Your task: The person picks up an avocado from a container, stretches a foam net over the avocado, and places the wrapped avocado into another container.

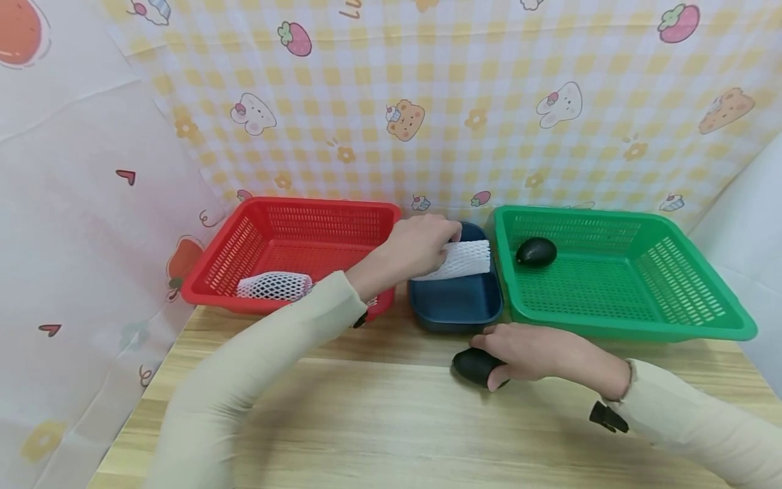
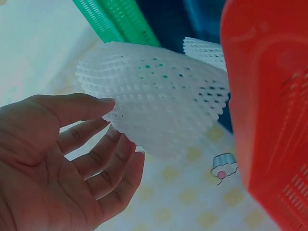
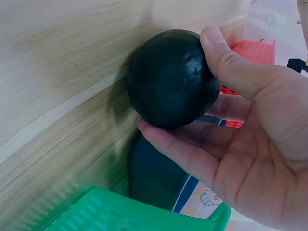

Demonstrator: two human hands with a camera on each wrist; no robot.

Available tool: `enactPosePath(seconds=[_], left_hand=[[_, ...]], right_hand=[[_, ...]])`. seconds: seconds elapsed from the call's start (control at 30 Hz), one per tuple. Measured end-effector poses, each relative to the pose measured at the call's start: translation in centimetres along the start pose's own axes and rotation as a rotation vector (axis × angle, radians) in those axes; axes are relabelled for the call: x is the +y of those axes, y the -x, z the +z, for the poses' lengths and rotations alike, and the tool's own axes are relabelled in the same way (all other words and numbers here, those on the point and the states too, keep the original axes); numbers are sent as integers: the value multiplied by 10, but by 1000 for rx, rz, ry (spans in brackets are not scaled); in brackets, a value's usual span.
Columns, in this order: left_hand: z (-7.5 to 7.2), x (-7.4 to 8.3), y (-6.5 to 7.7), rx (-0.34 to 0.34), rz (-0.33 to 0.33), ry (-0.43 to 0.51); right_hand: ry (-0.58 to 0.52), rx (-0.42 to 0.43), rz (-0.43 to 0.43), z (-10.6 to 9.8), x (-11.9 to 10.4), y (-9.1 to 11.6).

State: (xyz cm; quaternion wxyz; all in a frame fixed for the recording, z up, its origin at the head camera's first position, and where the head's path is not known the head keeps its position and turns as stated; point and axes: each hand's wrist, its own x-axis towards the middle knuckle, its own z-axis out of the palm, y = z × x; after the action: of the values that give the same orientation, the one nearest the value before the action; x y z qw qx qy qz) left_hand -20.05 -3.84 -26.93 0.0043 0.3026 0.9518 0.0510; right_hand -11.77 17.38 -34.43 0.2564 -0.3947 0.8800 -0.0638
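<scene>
Head view puts our two hands apart, both busy. Our left hand (image 1: 421, 244) is stretched out over the dark blue bin (image 1: 455, 299), while our right hand (image 1: 525, 350) sits nearer to us and further right, low over the wooden worktop (image 1: 366, 421).

Between the thumb and fingers of the left hand we pinch a white foam net (image 2: 154, 91) by its edge; it spreads away from the fingertips above the bin. Past it, the left wrist view gives us the end of a second foam net (image 2: 204, 52) against the blue of the bin, the remainder hidden. To the left of that hand, partly behind the forearm, stands the red basket (image 1: 293, 255), with one more net sleeve (image 1: 271, 286) lying inside it.

Our right hand grips a dark avocado (image 1: 475, 367), thumb on one side and fingers on the other, in front of the bin. We cannot tell whether the fruit touches the wood or is just above it. Beyond and to the right of this hand is the green basket (image 1: 623, 329), with another dark fruit (image 1: 537, 252) lying near its left wall.

We wear cream sleeves (image 1: 293, 333) on both arms, and beyond our hands hangs a yellow checked cloth (image 1: 476, 81) printed with bears, flowers and strawberries.
</scene>
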Motion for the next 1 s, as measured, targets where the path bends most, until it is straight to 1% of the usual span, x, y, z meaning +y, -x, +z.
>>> enactPosePath(seconds=[0.17,0.33,0.5,0.7,0.87,0.93,1.0], left_hand=[[-11,4,19,37,55,-25],[-23,9,41,58,111,-70],[-28,13,60,38,150,-90],[-24,9,74,15,179,-71],[-17,1,83,-28,157,-55],[-14,-3,86,-29,157,-45],[-13,-5,88,-16,163,-41]], right_hand=[[-4,-3,0,0,0,0],[-15,-2,-3,-1,2,0],[-20,-5,14,0,0,1],[-13,1,36,2,0,2],[-20,7,24,4,0,3],[-18,10,16,4,0,3],[-16,14,4,5,1,2]])
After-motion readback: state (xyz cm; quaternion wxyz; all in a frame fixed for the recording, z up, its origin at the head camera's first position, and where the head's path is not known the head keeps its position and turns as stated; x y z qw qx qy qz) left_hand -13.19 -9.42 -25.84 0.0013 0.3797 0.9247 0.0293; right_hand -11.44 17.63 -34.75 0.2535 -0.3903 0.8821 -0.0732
